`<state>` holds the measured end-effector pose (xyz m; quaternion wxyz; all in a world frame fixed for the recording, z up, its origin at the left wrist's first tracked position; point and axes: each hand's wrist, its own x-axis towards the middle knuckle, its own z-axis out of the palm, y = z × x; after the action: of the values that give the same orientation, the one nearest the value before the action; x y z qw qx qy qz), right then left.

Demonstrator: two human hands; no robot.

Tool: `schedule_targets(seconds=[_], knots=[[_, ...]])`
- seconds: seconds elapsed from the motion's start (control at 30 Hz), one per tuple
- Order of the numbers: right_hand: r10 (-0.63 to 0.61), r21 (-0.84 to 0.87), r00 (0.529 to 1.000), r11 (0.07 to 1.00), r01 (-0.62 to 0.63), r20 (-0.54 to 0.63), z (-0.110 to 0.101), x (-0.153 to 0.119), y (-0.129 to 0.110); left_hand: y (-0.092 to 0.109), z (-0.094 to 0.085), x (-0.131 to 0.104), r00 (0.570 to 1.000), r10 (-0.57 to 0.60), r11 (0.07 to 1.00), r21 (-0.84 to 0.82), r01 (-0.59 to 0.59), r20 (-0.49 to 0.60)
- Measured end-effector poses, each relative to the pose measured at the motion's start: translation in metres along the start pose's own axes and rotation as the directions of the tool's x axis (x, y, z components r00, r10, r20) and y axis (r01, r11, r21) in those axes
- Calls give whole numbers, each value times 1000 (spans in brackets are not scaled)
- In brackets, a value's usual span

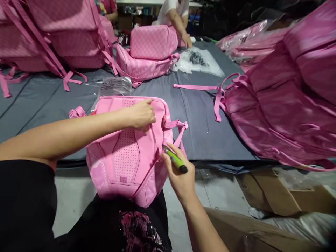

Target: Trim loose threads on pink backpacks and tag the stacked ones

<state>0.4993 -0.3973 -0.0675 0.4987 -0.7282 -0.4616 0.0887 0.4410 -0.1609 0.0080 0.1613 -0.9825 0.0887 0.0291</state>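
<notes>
My left hand is pressing down, fingers curled, on the upper back panel of the pink backpack that's hanging half off the table edge onto my lap. My right hand is pinching a green lighter by the side strap. I'm guessing I'm mid-trim on this one, with piles of pink bags waiting. No readable labels anywhere.

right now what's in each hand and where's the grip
Right hand holds a green tool around its middle. Left hand rests on the pink backpack near its top; whether it grips cannot be told.
</notes>
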Motion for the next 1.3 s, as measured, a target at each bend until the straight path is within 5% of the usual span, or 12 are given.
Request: schedule_targets(seconds=[0.17,0.27,0.33,0.43,0.5,0.57,0.63,0.7,0.8,0.93,1.13,1.3], knots=[[-375,-52,919,927,372,-124,3,-14,-35,29,-64,-36,989,-77,997,-18,75,-128],[-594,-128,764,803,582,-252,-12,-4,-59,67,-115,-73,949,-200,980,-70,189,-243],[-711,-142,668,701,699,-219,-20,4,-68,90,-131,-94,906,-319,946,-157,285,-277],[-759,-78,641,650,756,-112,-18,11,-61,113,-110,-111,841,-497,842,-355,407,-214],[-726,-46,688,688,724,-24,-8,11,-43,116,-76,-111,866,-479,803,-470,366,-143],[-663,-49,748,747,664,29,3,10,-20,112,-45,-106,893,-379,871,-418,257,-242],[-621,-58,784,782,621,8,12,6,-3,105,-28,-99,866,-319,936,-271,224,-384],[-619,-74,785,785,616,-31,17,0,6,97,-27,-89,833,-380,924,-216,317,-403],[-628,-86,776,778,623,-63,20,-13,5,78,-33,-67,829,-543,827,-255,500,-133],[-569,-69,821,818,571,52,14,-28,2,56,-21,-35,817,-560,790,-208,576,135],[-515,-25,849,853,521,120,8,-16,19,63,-9,-29,949,-313,946,-100,308,-40],[-430,76,903,900,430,-22,17,-11,31,76,-7,-21,933,-352,935,-10,354,80]])
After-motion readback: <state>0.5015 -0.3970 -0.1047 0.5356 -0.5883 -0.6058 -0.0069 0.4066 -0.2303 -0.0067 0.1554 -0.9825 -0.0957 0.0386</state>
